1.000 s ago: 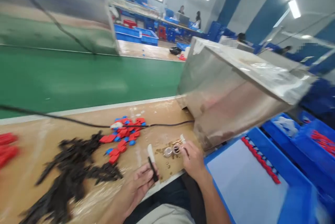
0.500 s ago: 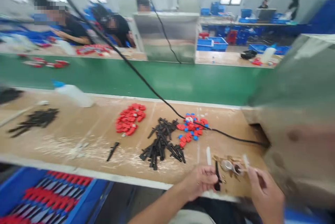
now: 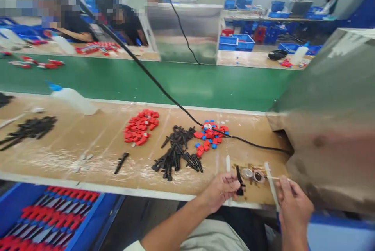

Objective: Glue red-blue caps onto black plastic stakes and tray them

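Observation:
My left hand (image 3: 220,191) is closed on a slim black plastic part (image 3: 239,180), held upright above the front of the table. My right hand (image 3: 295,200) pinches a thin, pale stick (image 3: 275,178) pointing left. Its dark tip is beside the rim of a small round pot (image 3: 258,176) with dark contents; whether they touch I cannot tell. A shallow round silvery dish or lid (image 3: 247,173) lies between that pot and the black part. Brown stains surround both.
A heap of black parts (image 3: 175,153), red-and-blue pieces (image 3: 212,135) and red pieces (image 3: 140,128) lie leftward. A black cable (image 3: 164,92) hangs across the view. A metal box (image 3: 331,126) stands right; a blue crate (image 3: 96,219) is below left. Co-workers sit opposite.
The view has shifted, moving the table up and left in the picture. My right hand has drawn the stick slightly right relative to the pot. My left hand still holds the black part.

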A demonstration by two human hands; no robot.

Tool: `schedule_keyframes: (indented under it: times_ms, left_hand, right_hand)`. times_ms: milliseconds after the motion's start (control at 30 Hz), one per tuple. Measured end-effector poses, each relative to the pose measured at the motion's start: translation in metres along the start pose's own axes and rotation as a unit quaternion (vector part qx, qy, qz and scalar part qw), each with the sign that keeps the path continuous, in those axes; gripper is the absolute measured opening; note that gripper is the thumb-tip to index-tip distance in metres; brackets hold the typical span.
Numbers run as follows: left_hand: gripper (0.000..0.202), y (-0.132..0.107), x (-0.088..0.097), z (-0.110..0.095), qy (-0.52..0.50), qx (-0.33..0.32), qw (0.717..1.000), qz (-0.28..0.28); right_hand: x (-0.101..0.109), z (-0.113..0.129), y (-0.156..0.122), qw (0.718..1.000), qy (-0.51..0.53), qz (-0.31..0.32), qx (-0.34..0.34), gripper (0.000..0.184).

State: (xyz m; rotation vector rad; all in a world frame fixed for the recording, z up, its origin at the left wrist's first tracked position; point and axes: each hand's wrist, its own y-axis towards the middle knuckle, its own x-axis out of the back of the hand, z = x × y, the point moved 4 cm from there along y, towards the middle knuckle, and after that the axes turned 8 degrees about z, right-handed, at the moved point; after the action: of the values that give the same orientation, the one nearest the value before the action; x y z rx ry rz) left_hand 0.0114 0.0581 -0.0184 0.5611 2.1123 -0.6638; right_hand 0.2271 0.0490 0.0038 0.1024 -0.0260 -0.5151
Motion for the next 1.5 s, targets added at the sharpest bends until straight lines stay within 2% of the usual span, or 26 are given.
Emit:
schedule_keyframes:
  times_ms: [67,167,367,500,633,867,1133,1367,1500]
  left_hand:
    - [0.054,-0.001,-0.004,-0.001,-0.003,0.006,1.0,-0.007]
    - [0.054,0.0,-0.009,0.001,-0.011,0.014,1.0,-0.018]
    - [0.053,0.0,-0.015,0.005,-0.024,0.025,0.999,-0.01]
    - [0.052,-0.001,-0.019,0.006,-0.053,0.031,0.998,0.005]
    - [0.051,-0.003,-0.022,0.005,-0.08,0.036,0.996,0.02]
    - [0.045,-0.005,-0.021,0.005,-0.101,0.044,0.994,0.016]
    - [0.043,-0.005,-0.018,0.004,-0.136,0.043,0.99,-0.002]
    - [0.032,-0.004,-0.014,0.004,-0.154,0.042,0.987,-0.028]
    - [0.028,-0.005,-0.016,0.001,-0.159,0.035,0.986,-0.028]
  right_hand:
    - [-0.006,0.005,-0.003,1.0,0.005,-0.017,-0.021,0.053]
    - [-0.008,0.009,-0.005,0.999,0.016,-0.012,-0.042,0.056]
    - [-0.008,0.029,-0.02,0.998,0.033,0.02,-0.045,0.048]
    - [-0.014,0.048,-0.043,0.999,-0.021,0.049,0.014,0.038]
    - [-0.019,0.06,-0.061,0.984,-0.106,0.106,0.097,0.029]
    - [-0.026,0.065,-0.071,0.954,-0.174,0.181,0.165,0.012]
    - [-0.031,0.066,-0.071,0.928,-0.228,0.206,0.212,0.015]
    - [-0.038,0.077,-0.072,0.866,-0.282,0.25,0.327,0.017]
    - [-0.04,0.076,-0.072,0.847,-0.289,0.275,0.351,0.02]
